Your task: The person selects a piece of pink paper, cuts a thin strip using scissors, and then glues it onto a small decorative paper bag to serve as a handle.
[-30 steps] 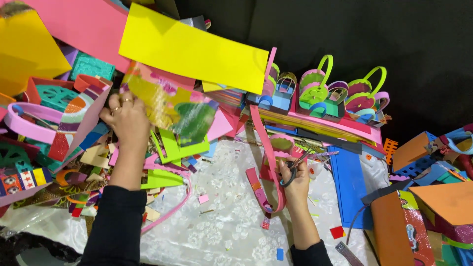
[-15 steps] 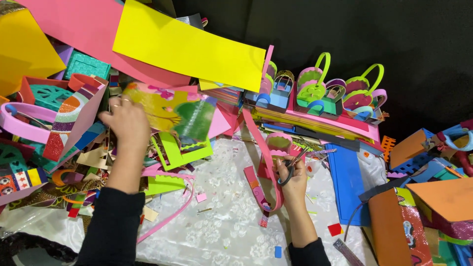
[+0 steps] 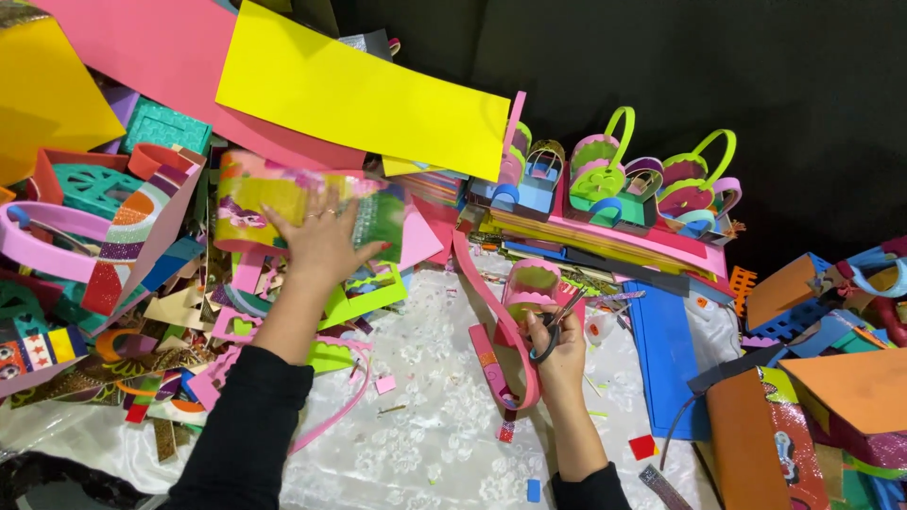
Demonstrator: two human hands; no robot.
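Scissors (image 3: 551,331) sit gripped in my right hand (image 3: 559,351) at centre frame, beside a pink foam strip (image 3: 491,316). My left hand (image 3: 321,247) has slid up-left, fingers spread flat on a printed glitter sheet (image 3: 274,203) left of centre, now lifted higher over the scrap pile (image 3: 142,312).

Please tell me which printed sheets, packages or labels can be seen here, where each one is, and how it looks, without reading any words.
Printed sheet: under the left hand, left of centre; rectangular, yellow, green and pink, cartoon picture.
Striped glitter piece: far left in the pile; curved orange, purple and red bands.
Orange package: lower right corner; brown-orange, small printed figure.
No screens or signs.
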